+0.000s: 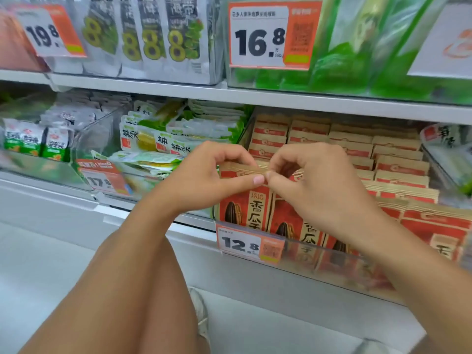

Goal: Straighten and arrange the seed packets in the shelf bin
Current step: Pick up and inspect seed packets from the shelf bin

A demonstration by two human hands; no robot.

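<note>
Both grips pinch the top seam of the front seed packet (251,200): left hand (204,175) and right hand (314,180) meeting fingertip to fingertip. Below them, the clear shelf bin (332,254) holds the rows. Straightening appears underway; next, seating it upright, flush with neighbours.

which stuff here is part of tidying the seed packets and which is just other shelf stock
Part of the job:
- front seed packet, pinched at its top edge by left hand and right hand
- clear shelf bin
- other red seed packets

Just there:
- green snack packets
- seaweed packs
- 16.8 price tag
</note>
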